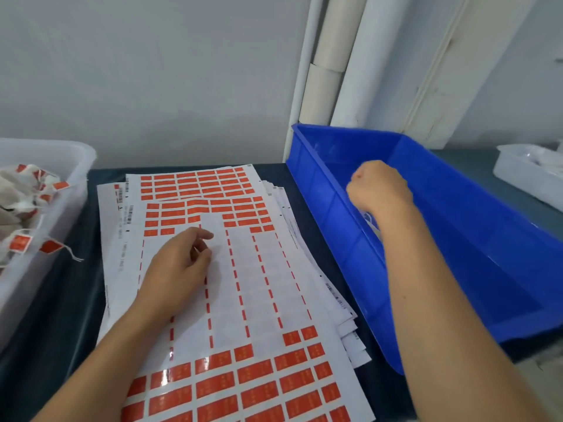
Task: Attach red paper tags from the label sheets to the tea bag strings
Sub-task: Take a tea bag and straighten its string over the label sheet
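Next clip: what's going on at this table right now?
A person is tagging tea bags. The left hand rests on the top label sheet, whose middle rows are already peeled while red tags remain at its near and far ends. The right hand reaches into the blue bin, fingers curled; what it holds, if anything, is hidden. Tagged tea bags fill the clear tub on the left.

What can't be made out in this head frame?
- Blue bin contents: the right hand and forearm cover them, and the near wall hides the floor.
- Right hand's grasp: fingers curl away from the camera.
- Print on the red tags: too small and blurred.
- Clear tub of tagged tea bags: cut off by the left edge.
- White tray: cut off by the right edge, its contents blurred.
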The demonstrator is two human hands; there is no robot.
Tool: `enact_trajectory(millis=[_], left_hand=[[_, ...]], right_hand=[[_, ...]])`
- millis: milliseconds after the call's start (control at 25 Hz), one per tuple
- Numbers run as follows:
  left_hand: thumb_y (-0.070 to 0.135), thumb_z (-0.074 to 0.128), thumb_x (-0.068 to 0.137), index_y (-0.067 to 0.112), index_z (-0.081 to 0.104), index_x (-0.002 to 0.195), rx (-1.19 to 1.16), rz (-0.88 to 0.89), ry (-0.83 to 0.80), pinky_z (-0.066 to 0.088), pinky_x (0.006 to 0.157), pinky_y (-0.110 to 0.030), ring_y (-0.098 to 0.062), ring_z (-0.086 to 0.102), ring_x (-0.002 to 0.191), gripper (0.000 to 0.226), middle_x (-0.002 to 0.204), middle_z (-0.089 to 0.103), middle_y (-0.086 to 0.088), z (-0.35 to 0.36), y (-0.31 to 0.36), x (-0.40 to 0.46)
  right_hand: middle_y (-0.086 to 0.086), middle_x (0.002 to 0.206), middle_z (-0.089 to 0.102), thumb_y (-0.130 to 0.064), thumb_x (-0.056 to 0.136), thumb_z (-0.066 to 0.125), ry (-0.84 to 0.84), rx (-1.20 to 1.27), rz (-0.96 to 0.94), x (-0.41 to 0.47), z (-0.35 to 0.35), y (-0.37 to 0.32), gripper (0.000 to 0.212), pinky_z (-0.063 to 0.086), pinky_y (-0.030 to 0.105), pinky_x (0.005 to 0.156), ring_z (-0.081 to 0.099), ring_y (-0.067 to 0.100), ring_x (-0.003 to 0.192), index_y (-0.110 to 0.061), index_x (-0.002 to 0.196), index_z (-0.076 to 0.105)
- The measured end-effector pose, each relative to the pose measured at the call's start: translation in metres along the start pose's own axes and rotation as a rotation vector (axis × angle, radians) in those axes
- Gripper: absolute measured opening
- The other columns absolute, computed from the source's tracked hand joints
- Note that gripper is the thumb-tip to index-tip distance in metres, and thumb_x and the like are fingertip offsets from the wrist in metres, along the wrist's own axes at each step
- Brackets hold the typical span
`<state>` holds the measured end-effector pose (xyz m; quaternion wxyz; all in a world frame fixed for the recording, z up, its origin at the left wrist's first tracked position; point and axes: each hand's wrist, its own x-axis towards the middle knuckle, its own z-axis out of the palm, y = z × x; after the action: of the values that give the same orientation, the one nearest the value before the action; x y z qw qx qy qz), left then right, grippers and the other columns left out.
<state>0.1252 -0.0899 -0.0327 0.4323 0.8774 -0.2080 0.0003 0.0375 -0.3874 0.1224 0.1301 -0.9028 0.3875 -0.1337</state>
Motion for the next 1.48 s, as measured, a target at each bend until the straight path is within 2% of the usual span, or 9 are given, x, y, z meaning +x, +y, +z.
enact_trajectory(millis=[120,200,360,560,680,880,1000,1240,1480], left_hand=[[0.023,0.057,0.105,0.041,0.055,0.122,0.01,-0.004,0.013,0.043,0.068,-0.011,-0.006,0.062,0.089,0.025,0.104,0.058,0.028,0.001,-0.002,0.0],[0.023,0.058,0.105,0.041,0.056,0.122,0.007,-0.003,0.014,0.043,0.067,-0.01,-0.006,0.062,0.089,0.025,0.104,0.058,0.028,0.001,-0.004,0.001],[0.022,0.058,0.105,0.042,0.056,0.12,0.001,-0.002,0.018,0.043,0.068,-0.01,-0.006,0.063,0.089,0.025,0.103,0.059,0.027,0.002,-0.007,0.002],[0.022,0.058,0.105,0.041,0.056,0.121,0.004,0.004,0.024,0.043,0.068,-0.01,-0.006,0.063,0.089,0.025,0.104,0.059,0.028,0.003,-0.008,0.003],[0.022,0.058,0.105,0.041,0.057,0.121,0.003,0.004,0.021,0.043,0.068,-0.01,-0.006,0.063,0.089,0.025,0.104,0.059,0.028,0.003,-0.008,0.002],[0.023,0.055,0.106,0.039,0.057,0.123,-0.046,-0.011,0.02,0.042,0.072,-0.01,-0.004,0.061,0.092,0.023,0.112,0.063,0.019,0.002,-0.005,0.001],[0.043,0.051,0.107,0.042,0.054,0.125,-0.219,-0.041,0.016,0.044,0.076,-0.014,-0.001,0.062,0.098,0.019,0.124,0.064,0.017,-0.003,0.002,-0.004],[0.078,0.045,0.089,0.053,0.043,0.143,-0.385,0.057,-0.046,0.04,0.087,-0.014,0.015,0.052,0.116,0.06,0.132,0.047,0.046,-0.017,0.015,-0.015],[0.038,0.061,0.103,0.032,0.07,0.091,-0.378,0.033,0.049,0.05,0.059,-0.008,0.001,0.071,0.077,0.017,0.082,0.073,0.023,-0.009,0.004,-0.005]], right_hand=[[0.009,0.07,0.069,-0.034,0.096,0.056,-0.335,0.111,0.138,0.008,-0.006,0.02,0.032,0.061,0.039,0.068,0.068,0.027,0.06,-0.006,0.081,0.062],[0.006,0.072,0.077,-0.049,0.098,0.057,-0.415,0.227,0.159,0.009,-0.002,0.028,0.045,0.063,0.047,0.084,0.077,0.027,0.065,-0.006,0.093,0.07],[0.004,0.068,0.074,-0.034,0.096,0.068,-0.31,0.346,0.14,0.009,0.003,0.034,0.035,0.064,0.043,0.083,0.077,0.022,0.065,-0.001,0.082,0.07],[0.009,0.08,0.076,-0.025,0.09,0.079,-0.316,0.398,0.12,-0.001,-0.006,0.032,0.025,0.06,0.026,0.052,0.074,0.014,0.059,-0.001,0.091,0.076],[0.011,0.091,0.075,-0.018,0.092,0.076,-0.237,0.38,0.083,-0.006,-0.012,0.032,0.013,0.065,0.034,0.071,0.073,0.019,0.072,-0.005,0.091,0.077],[-0.008,0.081,0.075,-0.026,0.096,0.07,-0.107,0.501,-0.283,-0.02,-0.008,0.006,0.009,0.06,0.019,0.06,0.072,0.006,0.068,-0.027,0.088,0.075],[-0.012,0.08,0.075,-0.026,0.096,0.072,-0.215,0.618,-0.467,-0.031,0.008,-0.022,0.01,0.061,0.021,0.064,0.071,0.005,0.067,-0.029,0.086,0.073],[-0.018,0.084,0.072,-0.025,0.095,0.074,-0.47,0.587,-0.634,-0.071,0.095,-0.074,0.006,0.056,0.021,0.076,0.067,-0.001,0.08,-0.03,0.092,0.075],[-0.035,0.098,0.068,-0.026,0.098,0.07,-0.357,0.899,-0.503,-0.088,0.144,-0.09,0.017,0.047,0.0,0.073,0.062,-0.013,0.098,-0.042,0.101,0.072]])
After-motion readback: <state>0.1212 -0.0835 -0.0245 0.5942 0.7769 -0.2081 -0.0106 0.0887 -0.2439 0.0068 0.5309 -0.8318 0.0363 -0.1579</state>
